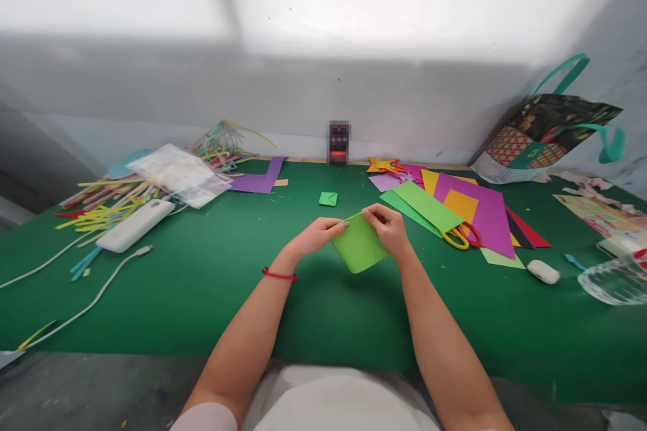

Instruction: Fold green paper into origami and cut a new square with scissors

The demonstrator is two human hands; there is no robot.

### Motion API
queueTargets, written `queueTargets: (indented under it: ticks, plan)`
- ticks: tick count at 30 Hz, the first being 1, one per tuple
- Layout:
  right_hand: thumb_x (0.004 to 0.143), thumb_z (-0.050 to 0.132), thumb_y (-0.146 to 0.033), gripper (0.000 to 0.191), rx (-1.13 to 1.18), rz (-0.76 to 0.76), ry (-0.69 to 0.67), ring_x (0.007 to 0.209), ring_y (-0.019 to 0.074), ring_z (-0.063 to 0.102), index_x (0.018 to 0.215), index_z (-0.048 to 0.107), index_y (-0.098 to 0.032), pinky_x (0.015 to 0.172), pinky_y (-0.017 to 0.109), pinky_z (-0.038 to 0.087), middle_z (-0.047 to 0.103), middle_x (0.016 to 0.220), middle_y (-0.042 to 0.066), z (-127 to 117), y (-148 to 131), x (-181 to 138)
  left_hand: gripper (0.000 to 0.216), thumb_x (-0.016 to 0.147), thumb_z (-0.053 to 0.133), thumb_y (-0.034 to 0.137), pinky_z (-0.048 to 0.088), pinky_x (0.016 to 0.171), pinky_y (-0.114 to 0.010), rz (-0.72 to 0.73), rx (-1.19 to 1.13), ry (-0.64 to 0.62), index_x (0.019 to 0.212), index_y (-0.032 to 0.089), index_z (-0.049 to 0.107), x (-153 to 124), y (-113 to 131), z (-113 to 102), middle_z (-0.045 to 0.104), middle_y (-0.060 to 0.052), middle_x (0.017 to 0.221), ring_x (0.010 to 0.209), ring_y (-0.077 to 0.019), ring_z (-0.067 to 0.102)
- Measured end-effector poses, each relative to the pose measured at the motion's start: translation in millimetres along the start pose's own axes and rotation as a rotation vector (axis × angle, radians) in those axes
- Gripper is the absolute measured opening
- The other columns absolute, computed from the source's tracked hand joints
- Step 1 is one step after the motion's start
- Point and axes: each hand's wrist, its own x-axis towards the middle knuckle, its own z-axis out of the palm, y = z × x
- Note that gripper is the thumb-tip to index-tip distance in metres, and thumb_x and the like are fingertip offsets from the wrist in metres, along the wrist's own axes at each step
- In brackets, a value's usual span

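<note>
Between my two hands, a light green sheet of paper (360, 246) is held up just above the table, tilted, with its lower edge rounded as if bent over. My left hand (319, 234) pinches its upper left corner, thumb along the edge. At the upper right corner, my right hand (388, 227) grips it between thumb and fingers. A small folded green paper envelope (328, 199) lies flat on the table beyond my hands. To the right of my right hand are green paper strips (429, 205), with the yellow and red handles of scissors (457, 237) poking out beneath.
Coloured paper sheets (493, 219) are piled at the right, near an earphone case (543, 272), a clear plastic cup (614, 280) and a patterned bag (540, 131). On the left lie paper strips (101, 215), a plastic bag (179, 174), a white power bank (135, 225) and a cable (108, 297).
</note>
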Motion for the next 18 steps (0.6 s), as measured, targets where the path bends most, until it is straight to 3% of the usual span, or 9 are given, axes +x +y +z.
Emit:
queueTargets:
  ticks: [7, 12, 18]
  plan:
    - [0.074, 0.055, -0.044, 0.029, -0.021, 0.015, -0.022, 0.052, 0.0115, 0.037, 0.060, 0.053, -0.019, 0.050, 0.025, 0.032, 0.044, 0.054, -0.002, 0, 4, 1, 0.044, 0.076, 0.044, 0.057, 0.031, 0.057, -0.025, -0.011, 0.034, -0.028, 0.067, 0.015, 0.054, 1, -1, 0, 0.045, 0.002, 0.063, 0.062, -0.0117, 0.036]
    - [0.075, 0.055, -0.044, 0.030, -0.042, 0.029, -0.101, 0.052, 0.0117, 0.037, 0.059, 0.053, -0.019, 0.049, 0.026, 0.031, 0.044, 0.054, -0.002, 0, 3, -1, 0.041, 0.075, 0.047, 0.055, 0.032, 0.057, -0.025, -0.043, 0.060, -0.134, 0.070, 0.015, 0.057, -1, -2, -1, 0.048, 0.001, 0.064, 0.063, -0.0132, 0.040]
    - [0.074, 0.056, -0.046, 0.030, -0.050, 0.029, -0.186, 0.052, 0.0121, 0.040, 0.060, 0.056, -0.019, 0.049, 0.025, 0.032, 0.048, 0.055, -0.001, 1, 1, 0, 0.038, 0.080, 0.041, 0.048, 0.024, 0.050, -0.024, 0.039, 0.175, 0.053, 0.056, 0.018, 0.040, 3, -2, 13, 0.038, 0.003, 0.057, 0.056, -0.0106, 0.033]
